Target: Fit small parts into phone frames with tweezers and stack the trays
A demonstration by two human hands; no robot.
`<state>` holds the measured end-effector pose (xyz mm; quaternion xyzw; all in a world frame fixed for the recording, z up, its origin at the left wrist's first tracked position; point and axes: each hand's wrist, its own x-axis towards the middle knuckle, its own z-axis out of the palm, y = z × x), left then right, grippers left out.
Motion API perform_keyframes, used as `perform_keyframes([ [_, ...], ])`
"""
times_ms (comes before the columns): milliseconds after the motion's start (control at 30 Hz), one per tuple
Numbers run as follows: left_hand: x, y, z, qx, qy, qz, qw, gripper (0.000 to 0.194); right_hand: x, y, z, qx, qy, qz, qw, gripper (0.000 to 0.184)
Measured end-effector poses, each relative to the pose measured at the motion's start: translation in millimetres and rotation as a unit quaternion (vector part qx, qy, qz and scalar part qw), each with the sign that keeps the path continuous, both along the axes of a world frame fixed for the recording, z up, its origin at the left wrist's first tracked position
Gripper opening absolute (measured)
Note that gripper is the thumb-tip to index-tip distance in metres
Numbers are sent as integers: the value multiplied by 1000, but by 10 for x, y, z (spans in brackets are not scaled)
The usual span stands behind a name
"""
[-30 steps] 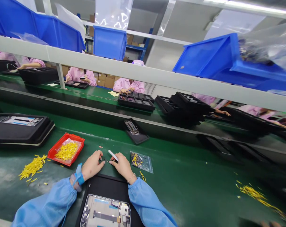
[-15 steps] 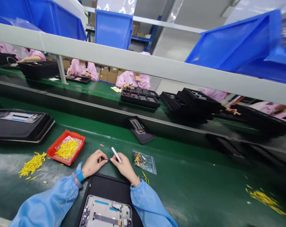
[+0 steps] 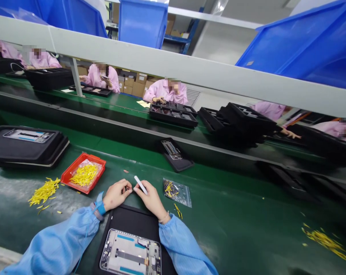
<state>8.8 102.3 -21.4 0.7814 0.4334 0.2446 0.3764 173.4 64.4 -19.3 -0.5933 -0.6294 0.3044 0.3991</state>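
My left hand [image 3: 115,195] is closed in a pinch above the far edge of a black tray [image 3: 134,219]. A small dark piece shows at its fingertips, too tiny to make out. My right hand [image 3: 152,199] is closed around a slim white stick-like tool [image 3: 140,185], which slants up to the left from between thumb and fingers. The fingertips of both hands nearly meet. On the tray, close to me, lies an opened phone chassis [image 3: 130,255] with blue strips and a dark ribbon cable. A zip bag of small dark and yellow pieces [image 3: 177,193] lies right of my right hand.
To the left are a red bin [image 3: 64,176] of yellow strips, a loose yellow pile [image 3: 44,191] and stacked black trays [image 3: 24,147]. Another tray with a phone frame [image 3: 173,152] lies ahead. Yellow scraps [image 3: 326,240] lie far right. Co-workers in pink sit beyond the ledge.
The view has shifted slightly, so the scene sits a little higher and the table things a bit further right. Both hands remain together, with the white tool still in my right hand.
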Motion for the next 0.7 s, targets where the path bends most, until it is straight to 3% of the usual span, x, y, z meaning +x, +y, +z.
perform_keyframes([
  [167, 3, 18, -43, 26, -29, 15, 999, 11, 175, 16, 21, -1, -15, -52, 999, 9],
  [367, -15, 8, -71, 90, -76, 9, 993, 18, 268, 25, 51, -36, -10, -47, 998, 9],
  [567, -97, -30, -49, 183, -105, -19, 977, 33, 186, -28, 224, -106, 46, 37, 993, 37],
  [700, -156, -45, -30, 241, -84, -42, 966, 34, 122, -62, 320, -134, 111, 98, 980, 33],
])
